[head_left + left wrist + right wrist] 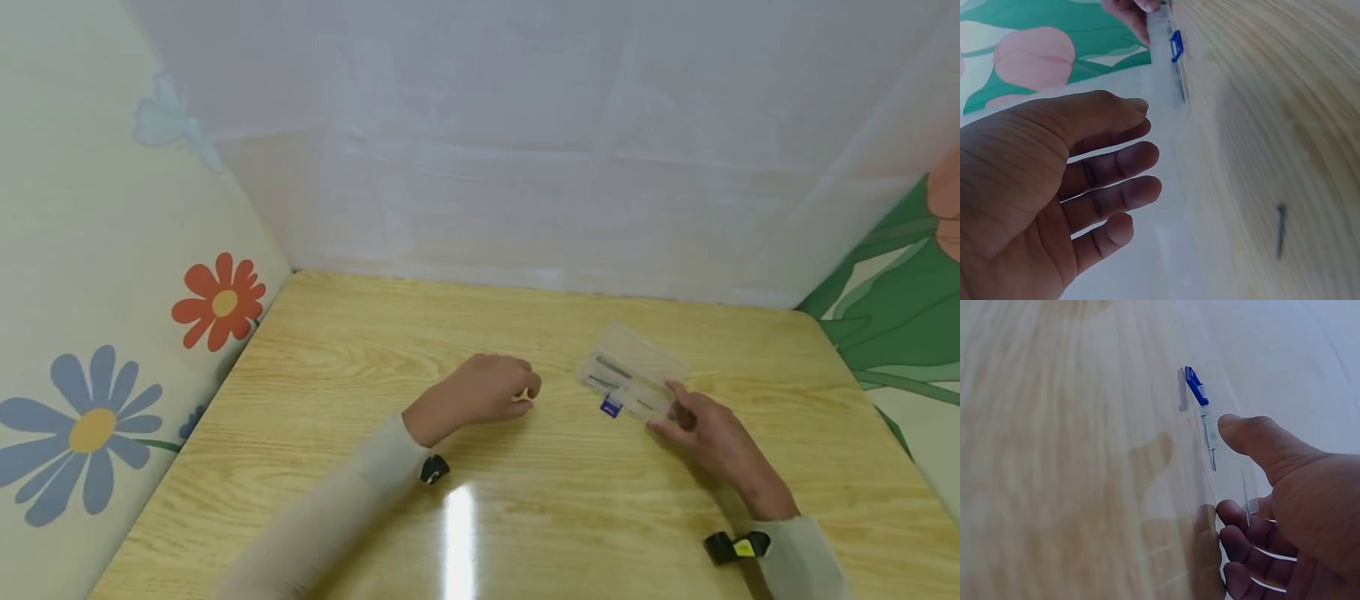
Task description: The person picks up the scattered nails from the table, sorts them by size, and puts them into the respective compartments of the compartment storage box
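A clear plastic box [651, 357] lies on the table with its lid raised at the back and a blue latch [611, 406] at its front. Thin metal pieces [613, 365] lie inside; one looks like a screw [1211, 447] in the right wrist view. My right hand [708, 429] holds the box's right end between thumb and fingers. To the left of the box, my left hand [480, 387] hovers over the table, fingers loosely bent around nothing. Near it in the left wrist view lies a small dark nail-like piece [1280, 231], blurred.
The wood-grain table [360, 333] meets a white sheet [450, 200] at the back. Flower-patterned panels [135, 317] stand on the left, with another [892, 308] on the right. Light glares off the table's front part.
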The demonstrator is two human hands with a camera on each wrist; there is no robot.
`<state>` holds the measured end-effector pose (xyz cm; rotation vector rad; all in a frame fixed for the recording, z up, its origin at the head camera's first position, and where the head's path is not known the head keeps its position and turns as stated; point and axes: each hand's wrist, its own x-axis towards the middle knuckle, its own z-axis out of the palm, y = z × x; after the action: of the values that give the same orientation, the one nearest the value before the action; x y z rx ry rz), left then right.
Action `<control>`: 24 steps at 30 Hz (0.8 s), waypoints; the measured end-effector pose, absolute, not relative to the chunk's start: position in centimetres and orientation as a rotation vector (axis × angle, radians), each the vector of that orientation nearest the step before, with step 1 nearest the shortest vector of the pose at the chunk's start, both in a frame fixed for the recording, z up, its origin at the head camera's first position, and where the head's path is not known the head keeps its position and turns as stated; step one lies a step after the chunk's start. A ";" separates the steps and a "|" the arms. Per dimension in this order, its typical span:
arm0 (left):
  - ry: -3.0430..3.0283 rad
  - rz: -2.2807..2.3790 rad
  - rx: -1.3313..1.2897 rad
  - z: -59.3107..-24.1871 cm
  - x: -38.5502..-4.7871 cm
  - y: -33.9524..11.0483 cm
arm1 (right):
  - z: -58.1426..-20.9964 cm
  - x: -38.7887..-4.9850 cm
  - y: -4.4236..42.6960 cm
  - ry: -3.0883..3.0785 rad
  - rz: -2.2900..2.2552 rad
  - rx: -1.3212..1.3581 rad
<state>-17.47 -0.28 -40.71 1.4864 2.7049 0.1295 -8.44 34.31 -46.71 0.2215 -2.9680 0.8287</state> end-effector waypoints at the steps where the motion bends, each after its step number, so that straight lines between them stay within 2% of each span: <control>1: 2.708 0.130 1.467 -40.8 -17.4 -0.8 | -46.7 -8.4 34.3 -2.969 0.825 0.221; 11: 2.728 0.033 1.380 -41.0 -17.2 -4.9 | -46.7 -8.4 34.1 -2.976 0.803 0.206; 24: 2.753 0.072 1.334 -41.8 -17.1 -7.2 | -46.5 -8.3 34.2 -2.978 0.803 0.222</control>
<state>-17.12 -7.18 -41.76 1.3337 2.7532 0.0717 -8.28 34.17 -46.52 0.2224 -2.9785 0.8025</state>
